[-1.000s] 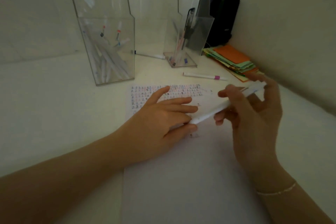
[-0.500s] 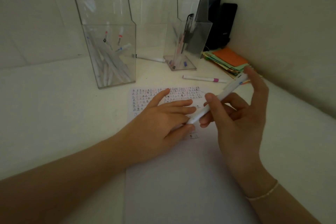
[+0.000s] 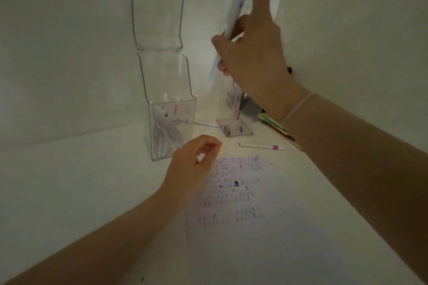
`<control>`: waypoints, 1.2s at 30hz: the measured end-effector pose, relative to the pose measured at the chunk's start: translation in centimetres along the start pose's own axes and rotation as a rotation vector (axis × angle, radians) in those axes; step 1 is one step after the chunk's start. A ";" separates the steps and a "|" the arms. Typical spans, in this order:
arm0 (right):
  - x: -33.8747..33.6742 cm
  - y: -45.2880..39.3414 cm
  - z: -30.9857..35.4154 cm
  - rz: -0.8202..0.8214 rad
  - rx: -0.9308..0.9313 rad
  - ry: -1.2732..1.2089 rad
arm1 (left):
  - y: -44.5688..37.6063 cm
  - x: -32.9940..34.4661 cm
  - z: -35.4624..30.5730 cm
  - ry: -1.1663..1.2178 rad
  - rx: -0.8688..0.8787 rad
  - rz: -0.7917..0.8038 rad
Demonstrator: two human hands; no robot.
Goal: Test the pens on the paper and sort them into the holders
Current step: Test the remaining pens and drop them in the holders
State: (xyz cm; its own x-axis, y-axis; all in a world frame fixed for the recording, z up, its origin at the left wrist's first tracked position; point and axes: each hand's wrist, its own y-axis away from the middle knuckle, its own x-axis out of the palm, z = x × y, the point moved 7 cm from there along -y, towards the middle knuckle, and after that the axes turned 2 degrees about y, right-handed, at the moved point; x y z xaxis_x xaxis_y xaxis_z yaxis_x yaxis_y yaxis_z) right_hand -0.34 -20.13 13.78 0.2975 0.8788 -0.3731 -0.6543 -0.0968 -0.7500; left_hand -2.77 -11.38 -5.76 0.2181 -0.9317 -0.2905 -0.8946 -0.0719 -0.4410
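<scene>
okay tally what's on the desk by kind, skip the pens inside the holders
Clear holders: 2 (left holder, right holder)
Loose pens: 2 (white pen in right hand, pink-capped pen lying on the desk)
Test paper: 1
Coloured paper stack: 1
Total: 6

A white table fills the lower part of the view, its surface plain and matte. It sits in a corner — one pale wall runs behind it on the left, and a second wall closes in on the right, the two meeting near the top middle. The back wall shows faint straight lines, perhaps tile joints or panel seams, though the picture is too soft to say. The light is dim and even, with a greenish-grey cast and no hard shadows. A stack of coloured paper lies on the table by the right wall, just beside a dark object — too blurred to identify.
</scene>
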 end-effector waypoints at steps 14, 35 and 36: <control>12.9 -1.4 -2.4 0.377 0.047 0.261 | -1.1 -1.2 3.6 -0.481 0.291 0.283; 8.8 -2.1 -10.7 0.467 0.180 0.741 | -1.0 -0.7 4.2 -0.523 0.349 0.246; 10.3 -0.3 -12.7 0.596 0.212 0.767 | -1.0 -0.7 4.2 -0.526 0.346 0.245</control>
State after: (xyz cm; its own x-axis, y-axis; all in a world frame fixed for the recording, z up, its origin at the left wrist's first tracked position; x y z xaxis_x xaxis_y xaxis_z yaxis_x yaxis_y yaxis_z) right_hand 11.72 -16.98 3.26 0.1997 0.1664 -0.9656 -0.9317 -0.2730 -0.2397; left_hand -0.41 -9.18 -8.67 0.2639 -0.6026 -0.7531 -0.7852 0.3193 -0.5306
